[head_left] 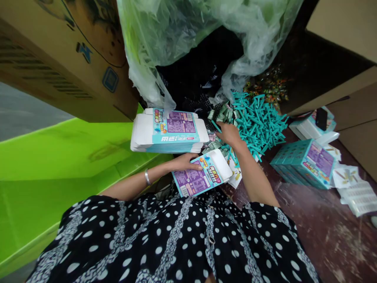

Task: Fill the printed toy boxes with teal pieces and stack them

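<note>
My left hand (190,162) grips a flat purple-and-teal printed carton (198,179) with a white flap, held close to my body. The thumb lies across its printed face. My right hand (229,134) reaches over the heap of small parts, fingers closed around what looks like a teal stick (216,125). Small silvery-green packets (225,113) lie around its fingertips. Just right of that hand spreads a large pile of teal plastic sticks (260,124). A stack of flattened cartons (171,131) with the same print sits beyond my left hand.
A clear plastic bag (182,35) with dark contents gapes at the back. At right stand packed teal boxes (306,163) and printed sheets (347,177) on the dark red tabletop (318,228). A big cardboard box (88,51) rises at left above a lime-green bin (73,157).
</note>
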`<state>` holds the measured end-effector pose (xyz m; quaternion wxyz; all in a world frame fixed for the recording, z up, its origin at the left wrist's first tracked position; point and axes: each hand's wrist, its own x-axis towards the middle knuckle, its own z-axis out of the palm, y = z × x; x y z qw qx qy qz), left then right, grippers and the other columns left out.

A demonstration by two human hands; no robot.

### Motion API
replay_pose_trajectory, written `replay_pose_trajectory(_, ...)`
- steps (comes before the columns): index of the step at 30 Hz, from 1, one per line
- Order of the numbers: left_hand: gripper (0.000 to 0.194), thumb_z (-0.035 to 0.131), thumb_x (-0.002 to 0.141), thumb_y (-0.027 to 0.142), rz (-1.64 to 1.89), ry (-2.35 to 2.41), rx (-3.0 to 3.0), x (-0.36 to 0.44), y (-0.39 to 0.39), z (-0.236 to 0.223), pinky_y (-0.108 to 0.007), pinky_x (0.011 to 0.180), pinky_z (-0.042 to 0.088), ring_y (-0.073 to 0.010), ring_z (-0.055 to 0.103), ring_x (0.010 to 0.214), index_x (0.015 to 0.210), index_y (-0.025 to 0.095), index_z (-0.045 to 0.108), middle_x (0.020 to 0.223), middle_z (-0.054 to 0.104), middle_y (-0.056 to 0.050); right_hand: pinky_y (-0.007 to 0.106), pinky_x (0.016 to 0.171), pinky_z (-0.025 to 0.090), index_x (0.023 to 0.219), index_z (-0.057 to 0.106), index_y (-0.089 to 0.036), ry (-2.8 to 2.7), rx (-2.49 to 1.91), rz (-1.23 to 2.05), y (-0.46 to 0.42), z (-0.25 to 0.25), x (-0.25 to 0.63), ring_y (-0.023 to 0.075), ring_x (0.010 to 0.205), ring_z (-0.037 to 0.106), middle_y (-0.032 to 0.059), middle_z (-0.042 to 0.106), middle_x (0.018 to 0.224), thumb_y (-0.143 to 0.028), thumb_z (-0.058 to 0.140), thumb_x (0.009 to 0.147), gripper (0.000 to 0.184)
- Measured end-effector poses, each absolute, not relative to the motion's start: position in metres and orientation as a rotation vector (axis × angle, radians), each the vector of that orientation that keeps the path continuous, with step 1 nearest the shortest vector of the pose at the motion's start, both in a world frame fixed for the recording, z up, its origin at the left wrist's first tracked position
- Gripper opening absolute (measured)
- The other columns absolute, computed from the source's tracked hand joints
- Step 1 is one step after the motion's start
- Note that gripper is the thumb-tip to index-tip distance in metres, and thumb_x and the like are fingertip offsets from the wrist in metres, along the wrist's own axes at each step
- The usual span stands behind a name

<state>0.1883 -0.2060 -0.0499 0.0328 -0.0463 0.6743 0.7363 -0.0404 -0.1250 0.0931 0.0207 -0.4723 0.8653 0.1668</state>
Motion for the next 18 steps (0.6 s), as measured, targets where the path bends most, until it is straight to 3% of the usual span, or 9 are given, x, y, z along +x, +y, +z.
replay_pose_trajectory(4, 0.057, 0.093, 0.073, 0.061, 2.271, 2.043, -0.181, 0.187, -0.201, -0.046, -0.039, 0.082, 0.061, -0.0313, 0.079, 0.097, 0.106, 0.018, 0.077, 0.113, 0.084, -0.012, 0.041, 0.098, 0.056, 0.149, 0.071, -0.019, 2.746, -1.435, 0.461, -0.112, 0.109, -0.036, 0.0382, 0.122, 0.076, 0.0165, 0.082, 0.128, -0.035, 0.068, 0.103, 0.049)
replay_pose_trajectory(9, 0.057, 0.091, 0.076, 0.061, 2.336, 2.023, -0.195, 0.185, -0.198, -0.041, -0.037, 0.08, 0.061, -0.0295, 0.079, 0.096, 0.111, 0.019, 0.075, 0.112, 0.084, -0.011, 0.036, 0.08, 0.051, 0.145, 0.074, -0.02, 2.85, -1.435, 0.26, -0.051, 0.147, -0.012, 0.0334, 0.092, 0.078, 0.0114, 0.083, 0.1, -0.04, 0.076, 0.099, 0.051)
replay_pose_trajectory(15, 0.062, 0.09, 0.076, 0.06, 2.481, 1.962, -0.21, 0.169, -0.18, -0.037, -0.039, 0.083, 0.062, -0.028, 0.076, 0.097, 0.118, 0.018, 0.072, 0.115, 0.082, -0.011, 0.032, 0.073, 0.045, 0.138, 0.079, -0.025, 2.686, -1.388, 0.433, 0.025, 0.164, 0.035, 0.0294, 0.084, 0.075, 0.0097, 0.084, 0.095, -0.035, 0.082, 0.095, 0.044)
replay_pose_trajectory(18, 0.062, 0.091, 0.075, 0.059, 2.473, 1.948, -0.161, 0.165, -0.169, -0.029, -0.038, 0.084, 0.062, -0.0281, 0.077, 0.098, 0.117, 0.018, 0.072, 0.115, 0.082, -0.011, 0.031, 0.071, 0.043, 0.13, 0.08, -0.025, 2.623, -1.398, 0.172, 0.04, 0.175, 0.037, 0.0229, 0.076, 0.07, 0.0057, 0.081, 0.09, -0.036, 0.077, 0.098, 0.034)
